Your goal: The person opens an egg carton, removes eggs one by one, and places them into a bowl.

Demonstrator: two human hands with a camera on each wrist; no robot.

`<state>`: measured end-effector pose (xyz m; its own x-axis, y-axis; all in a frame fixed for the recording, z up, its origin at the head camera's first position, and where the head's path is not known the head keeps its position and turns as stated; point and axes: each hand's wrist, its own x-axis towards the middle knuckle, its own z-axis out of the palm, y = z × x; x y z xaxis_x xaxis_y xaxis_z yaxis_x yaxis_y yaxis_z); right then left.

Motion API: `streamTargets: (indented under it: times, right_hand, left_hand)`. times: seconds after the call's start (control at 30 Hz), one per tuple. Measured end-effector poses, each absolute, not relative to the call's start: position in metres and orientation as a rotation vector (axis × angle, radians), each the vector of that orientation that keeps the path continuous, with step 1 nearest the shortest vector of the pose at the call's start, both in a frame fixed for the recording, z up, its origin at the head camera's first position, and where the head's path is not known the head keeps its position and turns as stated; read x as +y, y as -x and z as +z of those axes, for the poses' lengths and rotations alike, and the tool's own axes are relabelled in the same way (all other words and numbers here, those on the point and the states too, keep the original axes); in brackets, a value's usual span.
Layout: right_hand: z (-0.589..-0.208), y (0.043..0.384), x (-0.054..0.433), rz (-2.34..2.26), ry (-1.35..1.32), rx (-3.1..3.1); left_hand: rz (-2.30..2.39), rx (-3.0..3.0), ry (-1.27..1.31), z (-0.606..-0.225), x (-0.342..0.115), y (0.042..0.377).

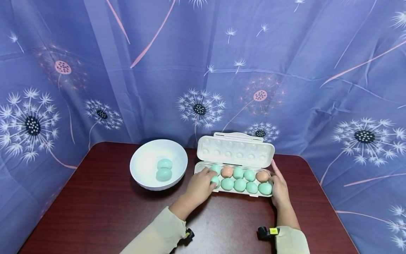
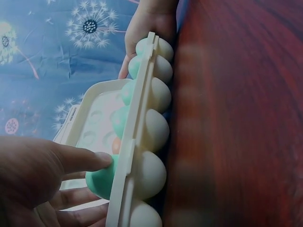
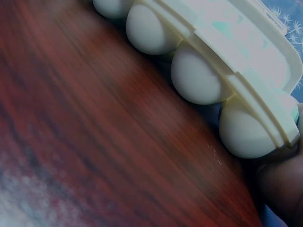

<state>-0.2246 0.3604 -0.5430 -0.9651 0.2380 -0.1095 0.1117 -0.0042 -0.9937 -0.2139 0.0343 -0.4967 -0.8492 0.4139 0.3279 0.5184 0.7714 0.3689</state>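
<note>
An egg carton (image 1: 234, 165) of pale plastic lies with its lid (image 1: 236, 151) raised toward the curtain. Light green eggs (image 1: 239, 185) fill most of its two rows, with an orange-brown egg (image 1: 226, 171) and a browner one (image 1: 262, 176) in the back row. At the carton's left end, my left hand (image 1: 197, 186) pinches a green egg (image 2: 101, 182), thumb on its near side and fingers beyond it. My right hand (image 1: 280, 190) grips the carton's right end, one finger stretched up beside the lid. Rounded egg cups (image 3: 196, 75) show under the rim in the right wrist view.
Left of the carton stands a white bowl (image 1: 141, 167) holding two light green eggs (image 1: 164, 169). Both sit on a dark red wooden table (image 1: 104, 208). A blue dandelion-print curtain (image 1: 152, 88) hangs right behind the table's back edge.
</note>
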Motion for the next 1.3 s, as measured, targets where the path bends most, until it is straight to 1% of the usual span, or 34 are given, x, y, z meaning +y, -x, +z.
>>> streamTargets:
  times: [0.23,0.43,0.9,1.3]
  right_hand:
    - [-0.544,0.224,0.361,2.135,0.401,-2.159]
    - [-0.543,0.223,0.362,2.136,0.399,-2.154]
    - [-0.542,0.223,0.362,2.102,0.444,-2.18]
    - [-0.545,0.225,0.361,2.128,0.397,-2.148]
  left_hand:
    - [-0.741,-2.701,0.711,-0.491,0.029,0.214]
    - [-0.704,-2.664,0.733,-0.485,0.023,0.212]
    - [-0.729,-2.587,0.726,-0.474,-0.003,0.204]
    - [-0.822,-2.509,0.61,-0.463,-0.036,0.198]
